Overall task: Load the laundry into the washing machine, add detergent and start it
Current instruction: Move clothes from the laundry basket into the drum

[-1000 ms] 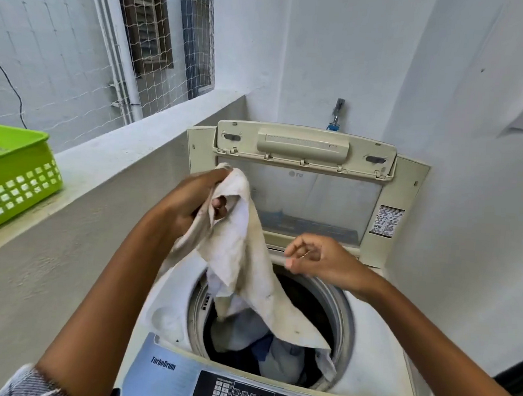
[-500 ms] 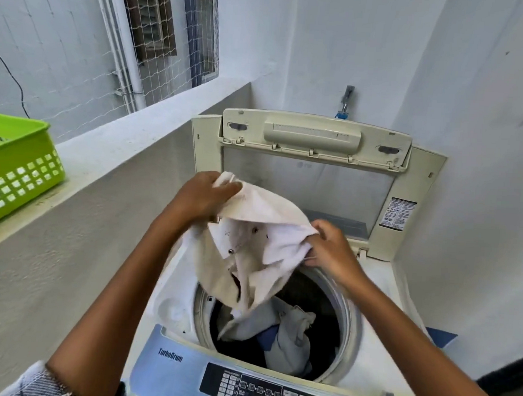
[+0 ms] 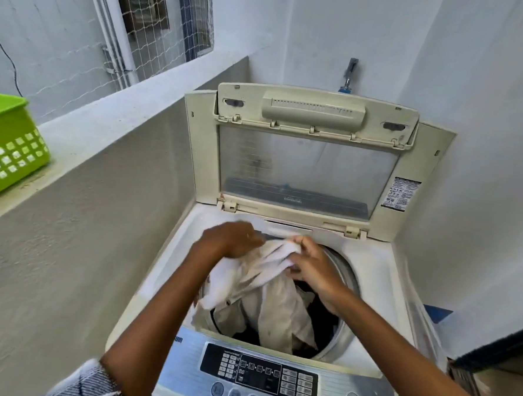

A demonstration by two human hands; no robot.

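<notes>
Loading step: my left hand (image 3: pixel 231 239) and right hand (image 3: pixel 310 262) both grip a cream shirt (image 3: pixel 267 287) over the drum (image 3: pixel 345 282); next, push it down toward 6 o'clock.

Bright, even daylight enters from the netted window (image 3: pixel 160 23) upper left. Shadows soft. Both hands show motion blur. Wide-angle lens bends the walls at the edges. Control panel (image 3: pixel 258 372) legible, slightly soft.

Cream soft cloth garment (image 3: pixel 274 293), creased, matt. Cream glossy plastic washer lid (image 3: pixel 305 157). Shiny steel drum rim (image 3: pixel 346 322). Lime-green perforated plastic basket (image 3: pixel 9 148), 9 o'clock, on rough plaster ledge (image 3: pixel 105 133).
</notes>
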